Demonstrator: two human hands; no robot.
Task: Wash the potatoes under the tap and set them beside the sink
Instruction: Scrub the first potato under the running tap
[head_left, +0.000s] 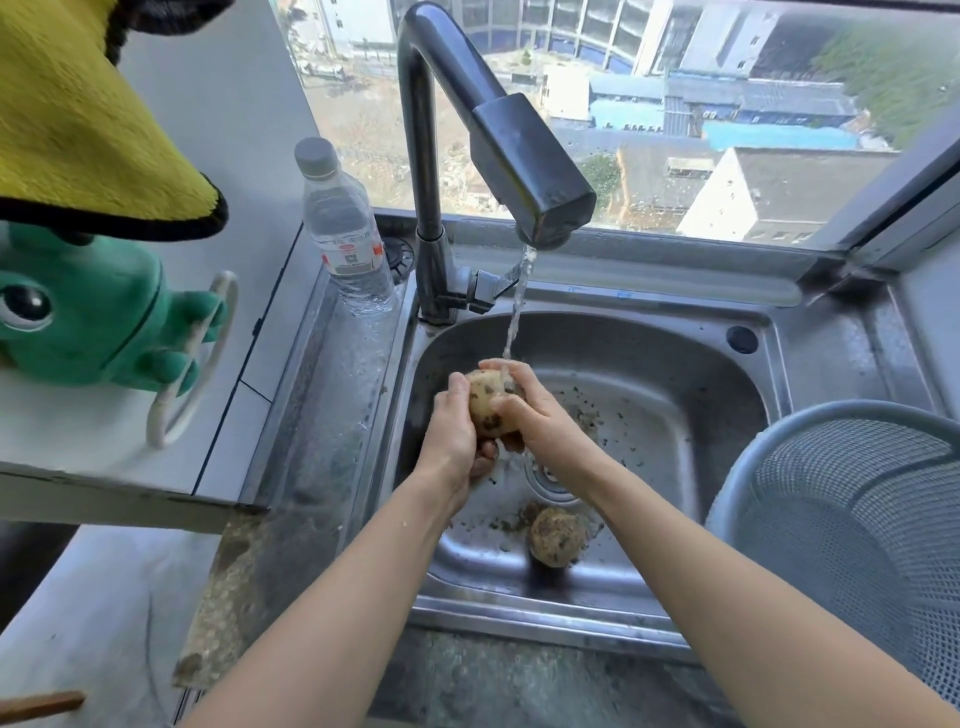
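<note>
Now both hands (457, 436) grip potato (485, 402).

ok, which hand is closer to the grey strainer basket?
Right. The right hand grips the potato on the side toward the basket; the left hand grips its far side, further away.

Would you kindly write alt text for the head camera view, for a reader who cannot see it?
The left hand and right hand grip a dirt-speckled brown potato under water running from a dark angular tap, over a stainless steel sink. A second muddy potato lies on the sink floor; a grey mesh colander sits at right.
</note>
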